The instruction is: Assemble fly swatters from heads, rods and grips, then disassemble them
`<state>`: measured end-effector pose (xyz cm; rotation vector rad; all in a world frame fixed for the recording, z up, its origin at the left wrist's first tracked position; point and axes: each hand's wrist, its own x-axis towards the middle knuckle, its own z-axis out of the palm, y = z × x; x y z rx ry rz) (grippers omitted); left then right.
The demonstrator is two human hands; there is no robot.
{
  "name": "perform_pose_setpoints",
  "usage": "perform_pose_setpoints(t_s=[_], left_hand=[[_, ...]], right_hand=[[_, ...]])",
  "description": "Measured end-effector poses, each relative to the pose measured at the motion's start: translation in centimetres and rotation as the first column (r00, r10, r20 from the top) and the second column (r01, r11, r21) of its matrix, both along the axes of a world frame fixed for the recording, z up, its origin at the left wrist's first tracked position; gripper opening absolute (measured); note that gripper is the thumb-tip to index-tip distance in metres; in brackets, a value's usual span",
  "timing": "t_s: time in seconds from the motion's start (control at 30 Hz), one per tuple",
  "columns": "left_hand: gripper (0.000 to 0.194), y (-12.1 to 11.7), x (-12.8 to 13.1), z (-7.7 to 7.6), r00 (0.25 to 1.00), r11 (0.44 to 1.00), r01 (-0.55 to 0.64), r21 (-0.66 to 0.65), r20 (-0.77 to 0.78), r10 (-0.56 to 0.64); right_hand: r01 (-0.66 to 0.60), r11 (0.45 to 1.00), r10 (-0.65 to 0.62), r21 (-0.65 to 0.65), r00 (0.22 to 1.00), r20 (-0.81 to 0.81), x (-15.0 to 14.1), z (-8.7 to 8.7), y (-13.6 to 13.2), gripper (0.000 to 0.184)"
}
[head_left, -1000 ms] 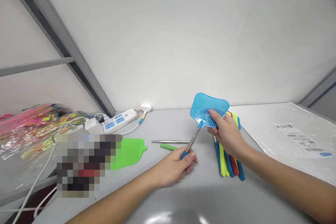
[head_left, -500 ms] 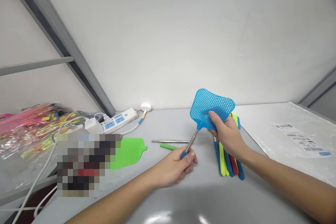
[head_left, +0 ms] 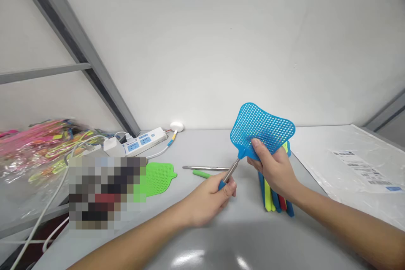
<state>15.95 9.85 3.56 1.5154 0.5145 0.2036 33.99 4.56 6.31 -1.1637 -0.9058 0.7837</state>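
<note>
A blue fly swatter (head_left: 249, 120) with a perforated head is held tilted above the table by both hands. My left hand (head_left: 212, 198) is closed round its blue handle, where the metal rod comes out. With thumb in front and fingers behind, my right hand (head_left: 275, 166) pinches the lower right of the swatter's head. Under my right forearm lies a bunch of swatters with blue, yellow and red handles (head_left: 268, 198), partly hidden. Beyond my left hand, a metal rod (head_left: 202, 168) and a green handle (head_left: 201, 173) lie on the table. A green swatter head (head_left: 160, 179) lies farther left.
A white power strip (head_left: 144, 142) with plugs and cables lies at the back left. Bagged colourful items (head_left: 41, 147) are piled at the far left beside a pixelated patch. A white plastic mailer (head_left: 354, 185) covers the table's right side. Behind stands a white wall (head_left: 202, 50).
The swatter's head has turned a little more toward me and shifted slightly right, with my right hand still gripping it. My left hand keeps hold of the handle, nearly in place.
</note>
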Motion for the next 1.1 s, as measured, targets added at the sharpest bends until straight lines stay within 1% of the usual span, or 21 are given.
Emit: perform_pose_setpoints(t_s=[0.07, 0.13, 0.23, 0.3, 0.4, 0.5, 0.6, 0.67, 0.8, 0.9, 0.97, 1.0, 1.1], left_hand=[[0.040, 0.2, -0.2, 0.6, 1.000, 0.998, 0.010, 0.056, -0.007, -0.009], [0.040, 0.4, -0.6, 1.2, 0.999, 0.993, 0.025, 0.112, -0.041, -0.020], [0.039, 0.7, -1.2, 2.2, 0.998, 0.989, 0.028, 0.146, -0.061, -0.019], [0.039, 0.9, -1.6, 2.6, 1.000, 0.989, 0.012, 0.149, -0.012, -0.010], [0.039, 1.0, -1.7, 2.5, 0.998, 0.984, -0.026, 0.174, 0.053, 0.017], [0.039, 0.8, -1.4, 1.9, 0.999, 0.986, -0.027, 0.162, 0.037, 0.021], [0.041, 0.5, -1.1, 1.3, 1.000, 0.997, 0.013, 0.082, 0.023, -0.015], [0.039, 0.2, -1.0, 1.1, 0.999, 1.000, 0.002, 0.027, 0.050, -0.003], [0.036, -0.2, -0.7, 0.8, 0.992, 0.994, -0.042, -0.102, 0.115, 0.054], [0.037, -0.4, -0.7, 1.0, 0.994, 0.976, -0.012, -0.218, 0.105, 0.036], [0.038, -0.1, -1.0, 1.4, 0.994, 0.939, 0.061, -0.337, 0.105, -0.027], [0.038, 0.1, -1.2, 1.7, 0.991, 0.909, 0.114, -0.401, 0.115, -0.074], [0.039, 0.9, -1.9, 2.4, 0.957, 0.778, 0.291, -0.557, 0.175, -0.233]], right_hand=[[-0.027, 0.999, 0.027, 0.019, 1.000, 0.011, 0.1, 0.3, -0.2, 0.029], [-0.063, 0.998, 0.061, 0.029, 0.997, 0.056, 0.4, 0.5, -0.3, 0.031], [-0.125, 0.992, 0.125, -0.014, 0.969, 0.215, 0.8, 0.8, -0.6, 0.043], [-0.153, 0.987, 0.159, -0.043, 0.942, 0.294, 0.9, 0.9, -0.6, 0.048], [-0.188, 0.979, 0.205, -0.083, 0.920, 0.333, 0.8, 0.8, -0.6, 0.046], [-0.196, 0.971, 0.233, -0.139, 0.911, 0.340, 0.6, 0.3, -0.5, 0.040], [-0.203, 0.969, 0.239, -0.139, 0.905, 0.352, 0.3, -0.1, -0.6, 0.040], [-0.211, 0.971, 0.238, -0.112, 0.886, 0.399, 0.1, -0.3, -0.6, 0.039], [-0.183, 0.982, 0.185, -0.051, 0.856, 0.482, -0.1, 0.1, -0.6, 0.027], [-0.194, 0.980, 0.193, -0.048, 0.859, 0.475, 0.0, 0.6, -0.7, 0.023], [-0.207, 0.976, 0.216, -0.069, 0.863, 0.457, 0.1, 1.0, -1.0, 0.024], [-0.212, 0.974, 0.226, -0.081, 0.866, 0.446, 0.1, 1.1, -1.1, 0.025], [-0.217, 0.971, 0.241, -0.105, 0.888, 0.392, 0.1, 1.4, -1.7, 0.027]])
